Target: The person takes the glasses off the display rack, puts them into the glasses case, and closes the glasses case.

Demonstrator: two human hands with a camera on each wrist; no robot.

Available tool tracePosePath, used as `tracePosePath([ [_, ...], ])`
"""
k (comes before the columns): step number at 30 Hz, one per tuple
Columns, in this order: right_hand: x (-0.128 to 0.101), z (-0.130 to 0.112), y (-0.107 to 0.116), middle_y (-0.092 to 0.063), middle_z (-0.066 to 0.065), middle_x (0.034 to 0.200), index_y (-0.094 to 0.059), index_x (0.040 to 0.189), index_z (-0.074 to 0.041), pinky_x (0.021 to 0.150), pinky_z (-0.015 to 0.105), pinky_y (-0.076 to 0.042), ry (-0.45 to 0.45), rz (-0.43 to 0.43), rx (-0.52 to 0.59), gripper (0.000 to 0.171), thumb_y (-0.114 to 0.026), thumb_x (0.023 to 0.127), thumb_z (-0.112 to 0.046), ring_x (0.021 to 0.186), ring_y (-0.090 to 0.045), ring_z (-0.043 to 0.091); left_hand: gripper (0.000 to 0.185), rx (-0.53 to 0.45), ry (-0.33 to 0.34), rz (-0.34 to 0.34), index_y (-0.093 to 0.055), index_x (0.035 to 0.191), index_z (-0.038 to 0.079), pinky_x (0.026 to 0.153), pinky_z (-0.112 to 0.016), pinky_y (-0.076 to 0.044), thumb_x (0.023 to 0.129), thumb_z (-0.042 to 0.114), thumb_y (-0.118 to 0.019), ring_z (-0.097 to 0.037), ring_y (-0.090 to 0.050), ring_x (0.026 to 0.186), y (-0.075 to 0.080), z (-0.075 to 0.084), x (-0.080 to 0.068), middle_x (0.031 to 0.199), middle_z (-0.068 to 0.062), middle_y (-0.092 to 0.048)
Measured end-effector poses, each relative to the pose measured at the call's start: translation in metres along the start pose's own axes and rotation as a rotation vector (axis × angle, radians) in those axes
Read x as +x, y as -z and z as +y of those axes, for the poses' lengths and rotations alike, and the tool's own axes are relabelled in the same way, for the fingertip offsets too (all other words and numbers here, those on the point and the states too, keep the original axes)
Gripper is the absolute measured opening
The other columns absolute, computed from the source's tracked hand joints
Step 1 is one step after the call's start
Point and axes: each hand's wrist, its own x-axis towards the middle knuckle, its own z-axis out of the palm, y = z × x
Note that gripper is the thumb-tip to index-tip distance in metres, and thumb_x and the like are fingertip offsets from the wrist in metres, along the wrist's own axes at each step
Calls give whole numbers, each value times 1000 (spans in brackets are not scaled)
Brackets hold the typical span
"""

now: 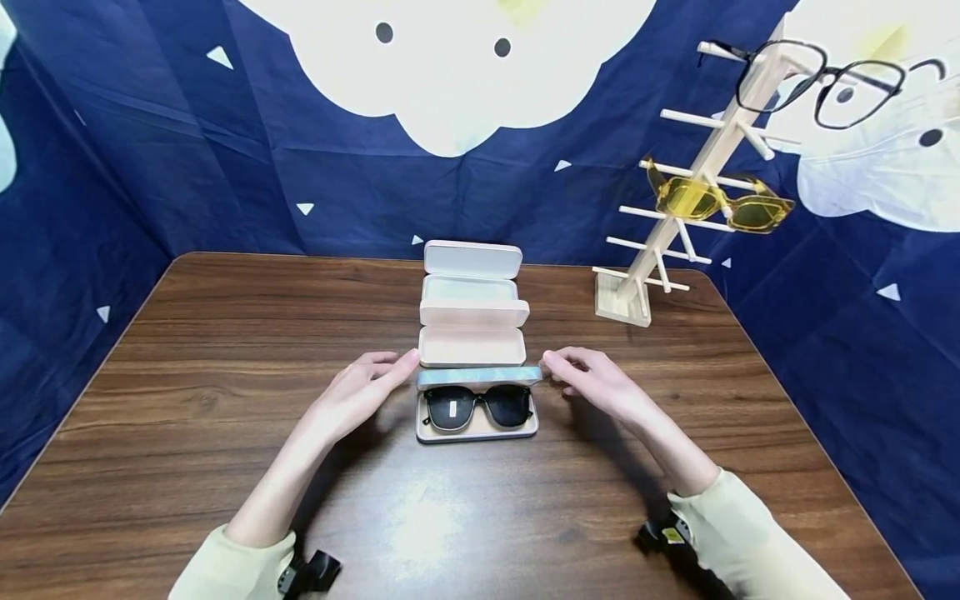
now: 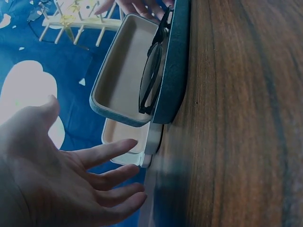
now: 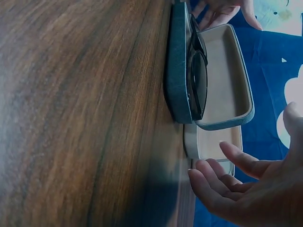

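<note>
Black sunglasses [image 1: 480,407] with a small white sticker on one lens lie in an open blue-green glasses case [image 1: 477,435], its lid raised at the back. To the left of that case my left hand [image 1: 362,392] is held with fingers extended, thumb tip near the pale case behind. My right hand [image 1: 596,379] hovers at the other side, fingers loosely bent and holding nothing. In the left wrist view the left hand [image 2: 80,175] shows spread, relaxed fingers. The right wrist view has the right hand [image 3: 251,184] with its fingers apart from the case.
Two more open cases, a pink one [image 1: 472,346] and a white one [image 1: 471,288], stand in a row behind. At the back right a wooden rack [image 1: 675,208] bears yellow sunglasses [image 1: 720,204] and black-framed glasses [image 1: 821,83]. A blue patterned cloth [image 1: 300,167] hangs behind the table.
</note>
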Motion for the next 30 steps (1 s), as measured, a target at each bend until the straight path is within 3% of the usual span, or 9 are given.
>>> tracePosePath([
  [5, 4, -4, -2, -68, 20, 125, -66, 128, 2, 99, 46, -57, -13, -45, -20, 56, -44, 108, -46, 118, -63, 31, 94, 12, 9, -12, -52, 148, 2, 124, -62, -26, 96, 79, -40, -37, -28, 156, 0, 0, 1, 165, -11, -39],
  [14, 6, -9, -5, -67, 20, 117, -69, 119, 3, 95, 43, -59, -59, -72, -95, 62, -51, 102, -54, 112, -65, 28, 91, 68, 6, -21, -61, 140, -1, 124, -62, -27, 96, 77, -43, -40, -28, 156, -4, 2, 4, 167, -14, -34],
  [23, 13, -6, -8, -55, -2, 84, -62, 81, -8, 81, 31, -51, -61, -93, -150, 54, -56, 99, -58, 95, -58, 20, 91, 96, 13, -51, -65, 136, 2, 123, -63, -27, 93, 80, -45, -43, -24, 156, -8, 2, 10, 169, -17, -29],
  [30, 16, -4, -10, -55, -2, 77, -73, 89, -8, 74, 27, -41, -67, -80, -222, 54, -57, 98, -59, 80, -52, 14, 84, 91, 3, -68, -69, 133, 6, 126, -67, -16, 93, 78, -47, -44, -11, 160, -12, 2, 13, 169, -17, -29],
])
